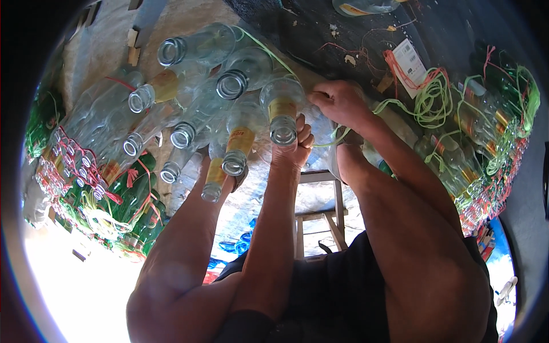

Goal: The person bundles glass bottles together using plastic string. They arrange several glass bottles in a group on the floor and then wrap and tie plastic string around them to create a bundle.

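A bundle of clear glass bottles [246,68], several with yellow labels, stands before me with the necks pointing towards me. Light-green plastic twine [268,50] runs along the far side of the bundle. My left hand [303,143] is curled into a fist beside the nearest bottle neck [283,128], which hides part of it; a strand of twine meets this fist. To the right of the bundle, my right hand [343,103] has its fingers closed where the twine leads; the pinch itself is hard to see.
A loose coil of green twine [433,100] and a printed white card [409,66] with red string lie to the right. Tied bottles [454,158] stand at right, with clear bottles [103,115] and green bottles [141,201] at left. A wooden stool [319,176] shows between my legs.
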`<state>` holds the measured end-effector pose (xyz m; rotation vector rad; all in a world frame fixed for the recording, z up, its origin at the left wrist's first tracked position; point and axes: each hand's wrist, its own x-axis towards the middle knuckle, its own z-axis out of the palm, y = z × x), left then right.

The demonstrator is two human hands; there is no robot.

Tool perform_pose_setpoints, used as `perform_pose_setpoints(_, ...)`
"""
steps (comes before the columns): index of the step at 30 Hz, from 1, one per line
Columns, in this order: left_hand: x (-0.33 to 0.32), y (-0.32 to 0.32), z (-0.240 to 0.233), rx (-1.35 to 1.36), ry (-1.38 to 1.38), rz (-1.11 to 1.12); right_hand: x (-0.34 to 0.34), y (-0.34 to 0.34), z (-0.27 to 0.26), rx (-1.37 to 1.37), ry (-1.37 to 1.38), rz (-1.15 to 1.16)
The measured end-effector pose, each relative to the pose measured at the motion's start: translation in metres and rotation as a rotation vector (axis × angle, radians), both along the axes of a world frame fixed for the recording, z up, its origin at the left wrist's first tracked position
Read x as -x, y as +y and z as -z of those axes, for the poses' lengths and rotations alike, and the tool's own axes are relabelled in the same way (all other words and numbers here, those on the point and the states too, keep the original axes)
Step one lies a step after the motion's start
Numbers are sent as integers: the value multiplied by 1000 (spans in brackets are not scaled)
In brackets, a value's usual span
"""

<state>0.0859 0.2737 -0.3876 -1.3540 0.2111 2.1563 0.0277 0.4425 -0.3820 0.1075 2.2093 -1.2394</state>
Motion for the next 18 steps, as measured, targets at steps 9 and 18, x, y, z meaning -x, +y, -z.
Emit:
perform_pose_setpoints(9, 7, -13, 4, -82, 132, 154, -4, -7, 12, 164, -335, 67)
perform_pose_setpoints(18, 10, -12, 4, -73, 192, 206, -3, -8, -2, 235, -526, 136)
